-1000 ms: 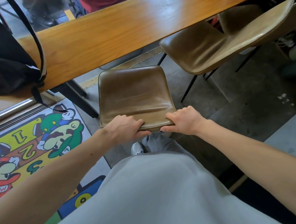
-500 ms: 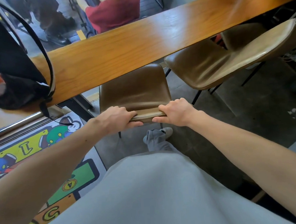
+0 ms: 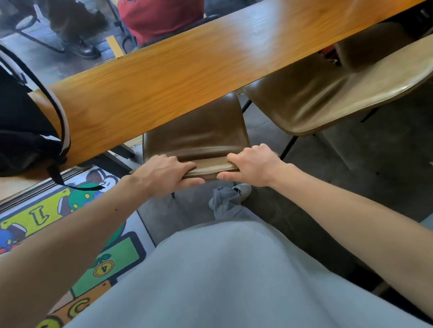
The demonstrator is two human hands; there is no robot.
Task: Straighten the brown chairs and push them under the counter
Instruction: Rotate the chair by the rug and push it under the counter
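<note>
- The left hand (image 3: 166,173) and the right hand (image 3: 252,165) grip the top edge of the nearer brown chair's backrest (image 3: 195,139), fingers curled over the front and thumbs under the rim.
- That chair sits squarely in front of the person, its seat hidden beneath the wooden counter (image 3: 203,70).
- Pushing well, I judge, means equal pressure from both hands, so the chair runs straight and does not twist toward the second chair (image 3: 333,96).
- The second brown chair stands just beside it on the right, turned at an angle, with much of its seat clear of the counter; it looks yet to be straightened.
- A black bag (image 3: 10,122) rests on the counter's left end, a strap hanging over the edge.
- The floor (image 3: 365,179) is dark and scuffed; a bright cartoon mat (image 3: 48,226) lies on the left.
- Beyond the counter a person in red (image 3: 161,11) sits.
</note>
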